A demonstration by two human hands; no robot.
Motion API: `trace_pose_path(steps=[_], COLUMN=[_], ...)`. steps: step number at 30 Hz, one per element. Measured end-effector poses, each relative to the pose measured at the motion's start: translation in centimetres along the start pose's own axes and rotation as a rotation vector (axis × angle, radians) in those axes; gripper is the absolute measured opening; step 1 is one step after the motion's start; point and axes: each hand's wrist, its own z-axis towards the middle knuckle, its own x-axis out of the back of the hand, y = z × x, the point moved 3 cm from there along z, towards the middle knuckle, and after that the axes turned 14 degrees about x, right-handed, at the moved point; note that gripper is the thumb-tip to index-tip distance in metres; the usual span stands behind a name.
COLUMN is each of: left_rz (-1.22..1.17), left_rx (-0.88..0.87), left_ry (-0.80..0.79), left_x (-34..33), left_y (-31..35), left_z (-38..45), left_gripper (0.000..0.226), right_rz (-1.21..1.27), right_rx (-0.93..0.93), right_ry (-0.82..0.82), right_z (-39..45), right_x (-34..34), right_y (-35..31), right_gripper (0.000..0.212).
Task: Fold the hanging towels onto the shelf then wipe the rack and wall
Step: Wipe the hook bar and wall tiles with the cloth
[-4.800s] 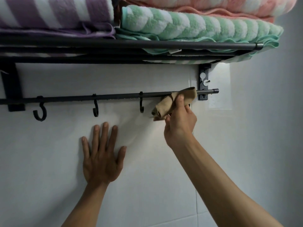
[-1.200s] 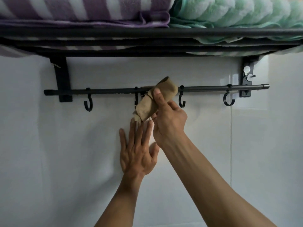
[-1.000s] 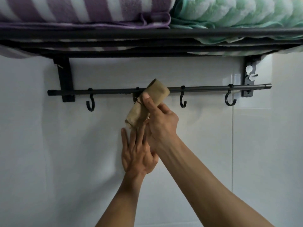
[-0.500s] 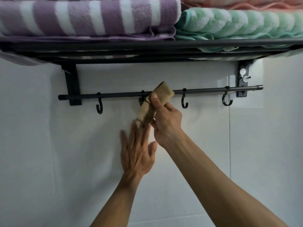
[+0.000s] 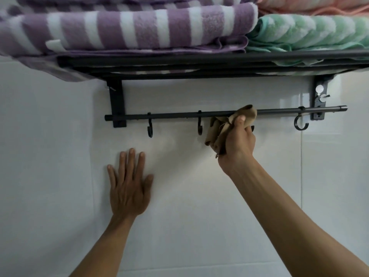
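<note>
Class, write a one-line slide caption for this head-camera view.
Right hand wipes the hook rail with a tan cloth; left hand rests flat on the wall.

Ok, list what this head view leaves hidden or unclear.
- Fourth hook: behind the right hand and tan cloth; only a dark tip shows.
- Pink towel: cut off by the top edge.
- Green towel: runs off the right edge.
- Rail cleanliness: too fine to judge.

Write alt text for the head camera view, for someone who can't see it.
A person's right hand grips a tan cloth around the black rail of a wall towel rack, while the left hand presses flat on the white tiled wall. Folded purple striped, green and pink towels lie on the shelf above.
</note>
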Motion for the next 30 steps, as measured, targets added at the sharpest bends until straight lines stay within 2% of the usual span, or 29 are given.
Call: trace_pose_path(steps=[4, 10, 12, 16, 18, 25, 30], left_rz=[-0.009, -0.029, -0.035, -0.041, -0.041, -0.062, -0.053], left_rx=[-0.012, -0.028, -0.033, -0.021, -0.022, -0.022, -0.041], left_ry=[0.033, 0.069, 0.078, 0.079, 0.082, 0.089, 0.111], left_x=[-0.1, -0.2, -0.2, -0.1, -0.1, 0.0, 0.3], left_y=[-0.1, -0.3, -0.3, -0.3, -0.3, -0.3, -0.3], left_z=[-0.1, -0.1, -0.1, 0.0, -0.1, -0.1, 0.0], left_gripper=[0.067, 0.068, 0.069, 0.069, 0.069, 0.068, 0.069], right_rz=[-0.022, -0.135, -0.112, -0.053, -0.034, -0.082, -0.02], right_rx=[0.001, -0.021, -0.01, 0.045, 0.055, 0.061, 0.226], right_ry=[-0.054, -0.135, -0.105, 0.102, 0.154, 0.031, 0.081], right_z=[-0.9, -2.6, -2.3, -1.3, -1.3, -3.2, -6.8], right_x=[-2.2, -3.0, -2.3, -0.8, -0.7, -2.3, -0.2], right_y=[1.4, 1.9, 1.2, -0.4, -0.7, 0.7, 0.8], right_gripper=[0.036, 0.026, 0.025, 0.022, 0.022, 0.025, 0.029])
